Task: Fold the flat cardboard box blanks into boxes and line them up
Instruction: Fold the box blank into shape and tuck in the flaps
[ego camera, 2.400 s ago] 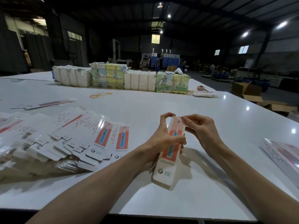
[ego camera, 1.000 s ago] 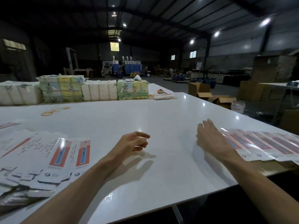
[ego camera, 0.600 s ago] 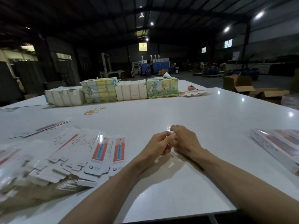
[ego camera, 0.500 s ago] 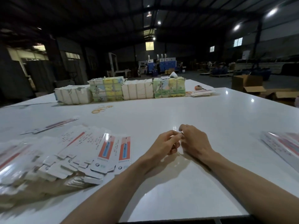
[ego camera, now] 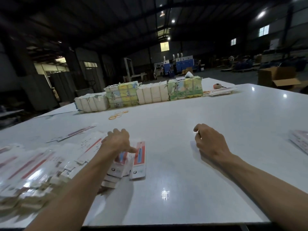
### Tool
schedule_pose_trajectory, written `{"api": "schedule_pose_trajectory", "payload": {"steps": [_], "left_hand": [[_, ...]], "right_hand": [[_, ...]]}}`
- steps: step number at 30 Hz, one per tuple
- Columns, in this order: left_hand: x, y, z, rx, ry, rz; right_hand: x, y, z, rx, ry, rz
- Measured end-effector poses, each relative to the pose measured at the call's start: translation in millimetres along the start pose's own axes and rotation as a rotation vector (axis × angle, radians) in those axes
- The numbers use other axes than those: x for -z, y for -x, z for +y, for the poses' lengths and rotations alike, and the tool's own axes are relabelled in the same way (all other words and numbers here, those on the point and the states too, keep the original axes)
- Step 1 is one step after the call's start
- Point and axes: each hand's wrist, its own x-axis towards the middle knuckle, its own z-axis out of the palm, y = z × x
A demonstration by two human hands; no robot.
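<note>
A fanned pile of flat white box blanks (ego camera: 55,157) with red and blue panels covers the left of the white table (ego camera: 191,164). My left hand (ego camera: 116,141) lies palm down on the pile's right end. Its fingers are spread, and the thumb touches the rightmost blank (ego camera: 139,161). My right hand (ego camera: 209,141) hovers over bare table to the right with its fingers curled in; a small glint shows at the fingertips, and I cannot tell whether it holds anything. Finished boxes (ego camera: 300,141) lie at the right edge, partly cut off.
Wrapped bundles (ego camera: 138,95) stand in a row at the far side, with rubber bands (ego camera: 117,115) in front of them. A tape measure (ego camera: 216,86) and loose blanks (ego camera: 221,91) lie at the back right. One blank (ego camera: 75,134) lies apart at the left.
The box I held has gone to the right side. My hands met at the middle, then parted: the left reached onto the blank pile and the right drew aside.
</note>
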Motion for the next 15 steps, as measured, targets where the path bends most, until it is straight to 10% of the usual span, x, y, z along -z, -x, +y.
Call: {"api": "schedule_pose_trajectory", "payload": {"steps": [15], "left_hand": [[10.7, -8.2, -28.5, 0.061, 0.097, -0.001]], "right_hand": [[1.2, 0.3, 2.8, -0.01, -0.092, 0.008]]}}
